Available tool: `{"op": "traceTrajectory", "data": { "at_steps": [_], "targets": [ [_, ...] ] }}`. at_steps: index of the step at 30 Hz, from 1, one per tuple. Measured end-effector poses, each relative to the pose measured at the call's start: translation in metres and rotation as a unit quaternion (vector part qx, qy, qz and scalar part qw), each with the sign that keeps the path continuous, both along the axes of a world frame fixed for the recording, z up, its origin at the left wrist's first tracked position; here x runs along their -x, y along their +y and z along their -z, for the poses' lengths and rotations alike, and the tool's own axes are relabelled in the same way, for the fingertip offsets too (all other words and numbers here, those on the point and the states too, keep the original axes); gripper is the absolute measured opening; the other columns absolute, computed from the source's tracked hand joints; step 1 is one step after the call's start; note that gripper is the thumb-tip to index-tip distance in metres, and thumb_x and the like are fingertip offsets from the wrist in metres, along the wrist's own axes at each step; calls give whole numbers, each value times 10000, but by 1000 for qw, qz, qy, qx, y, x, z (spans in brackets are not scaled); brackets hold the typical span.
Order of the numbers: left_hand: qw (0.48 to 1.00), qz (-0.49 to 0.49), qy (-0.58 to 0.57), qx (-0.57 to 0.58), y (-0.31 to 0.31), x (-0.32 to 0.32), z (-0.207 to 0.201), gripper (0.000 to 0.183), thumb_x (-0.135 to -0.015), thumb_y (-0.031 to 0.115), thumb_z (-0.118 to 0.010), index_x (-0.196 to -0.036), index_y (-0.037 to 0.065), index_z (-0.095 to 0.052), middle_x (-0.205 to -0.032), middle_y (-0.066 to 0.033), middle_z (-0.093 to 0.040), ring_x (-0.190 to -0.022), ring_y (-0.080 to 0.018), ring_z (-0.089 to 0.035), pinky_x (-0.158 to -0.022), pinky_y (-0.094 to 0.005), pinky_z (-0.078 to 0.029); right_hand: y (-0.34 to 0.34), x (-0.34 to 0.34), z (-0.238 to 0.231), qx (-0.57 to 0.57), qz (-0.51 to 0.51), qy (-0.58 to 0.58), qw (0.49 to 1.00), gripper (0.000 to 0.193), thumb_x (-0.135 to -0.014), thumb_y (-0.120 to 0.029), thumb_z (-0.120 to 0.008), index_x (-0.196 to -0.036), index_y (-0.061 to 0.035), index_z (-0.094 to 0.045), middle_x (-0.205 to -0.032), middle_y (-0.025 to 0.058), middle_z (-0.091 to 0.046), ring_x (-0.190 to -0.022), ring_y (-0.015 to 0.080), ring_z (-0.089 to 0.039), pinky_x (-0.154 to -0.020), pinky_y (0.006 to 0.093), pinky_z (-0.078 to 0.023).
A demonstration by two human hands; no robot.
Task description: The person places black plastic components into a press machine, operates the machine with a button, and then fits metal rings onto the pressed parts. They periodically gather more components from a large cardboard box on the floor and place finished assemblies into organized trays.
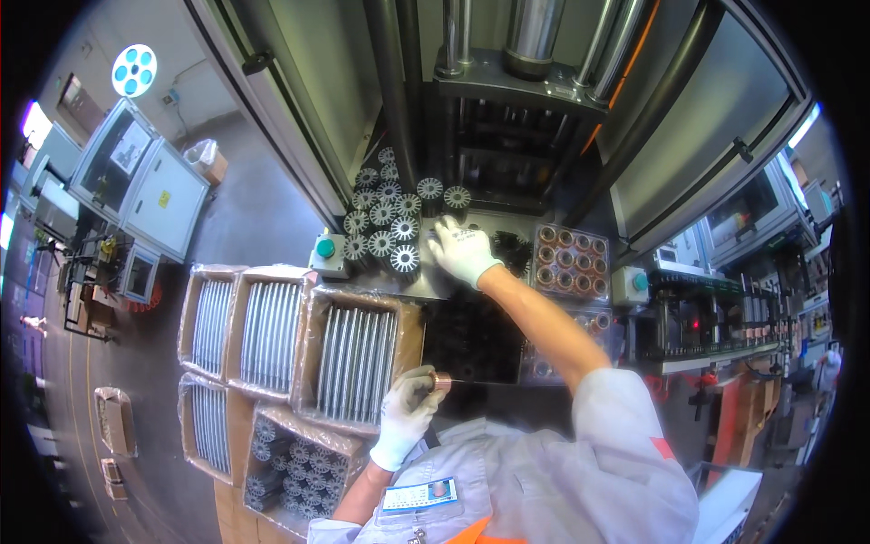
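My left hand [410, 408], in a white glove with grey fingertips, pinches a small copper commutator [441, 382] close to my body, above the edge of a box. My right hand [464, 250], gloved too, reaches forward over the metal plate [473, 220] in front of the press. Its fingers look apart, with nothing visible in them; what lies under the palm is hidden. Left of it, slotted rotor cores [381, 215] stand upright in a cluster. A clear tray [535, 238] of copper commutators sits to the right of this hand.
Cartons of steel shafts [356, 358] stand at the left, with a carton of slotted cores [299, 467] nearer. The press [512, 136] rises ahead between dark posts. Green buttons on a left box [326, 248] and a right box [632, 285] flank the plate.
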State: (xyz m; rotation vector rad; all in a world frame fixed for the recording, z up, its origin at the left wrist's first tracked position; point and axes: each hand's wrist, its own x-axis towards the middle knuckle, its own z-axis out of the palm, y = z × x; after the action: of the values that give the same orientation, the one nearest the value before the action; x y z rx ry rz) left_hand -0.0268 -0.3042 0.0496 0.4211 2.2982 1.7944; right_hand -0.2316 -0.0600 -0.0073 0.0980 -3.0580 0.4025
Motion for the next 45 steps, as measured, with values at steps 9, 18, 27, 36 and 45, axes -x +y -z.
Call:
{"op": "traceTrajectory", "data": {
  "at_steps": [9,18,27,36,45],
  "targets": [
    [999,5,-34,-12,-12,37,36,159,-897,58,-754,-1005,-21,-667,-1061,-82,-697,-876,-83,-629,-785,-231,-521,25,-18,-26,-19,-38,14,999,297,-925,-348,-583,-916,-89,-728,-985,154,-706,-863,323,-697,-733,453,-538],
    [920,-10,-292,-261,29,55,14,203,-962,98,-702,-1098,-50,-672,-1001,-70,-706,-881,-123,-676,-884,-305,-575,127,0,-28,262,153,122,945,791,-890,-375,-708,-1485,46,-401,-1506,264,-441,-1405,386,-430,-1166,412,-358],
    [968,-42,-200,-148,60,53,5,290,-970,119,-704,-1173,-85,-670,-1023,-82,-726,-904,-138,-696,-866,-273,-556,123,65,-46,251,252,136,925,898,-809,-416,-792,-1473,43,-397,-1342,287,-585,-1246,424,-562,-1072,445,-446],
    [990,-6,-138,-38,47,82,2,242,-990,195,-688,-1125,-6,-693,-1127,-75,-699,-1008,-129,-641,-890,-262,-491,128,110,-12,337,312,195,867,852,-710,-422,-855,-1370,-7,-511,-1254,229,-629,-1177,374,-592,-1011,430,-471],
    [995,24,84,52,65,162,4,198,-945,166,-693,-986,-24,-653,-1119,-158,-569,-1045,-257,-594,-907,-342,-500,122,117,-57,412,271,219,842,764,-749,-370,-826,-1321,23,-508,-1212,243,-662,-1142,390,-641,-999,433,-494]
  ]
}}
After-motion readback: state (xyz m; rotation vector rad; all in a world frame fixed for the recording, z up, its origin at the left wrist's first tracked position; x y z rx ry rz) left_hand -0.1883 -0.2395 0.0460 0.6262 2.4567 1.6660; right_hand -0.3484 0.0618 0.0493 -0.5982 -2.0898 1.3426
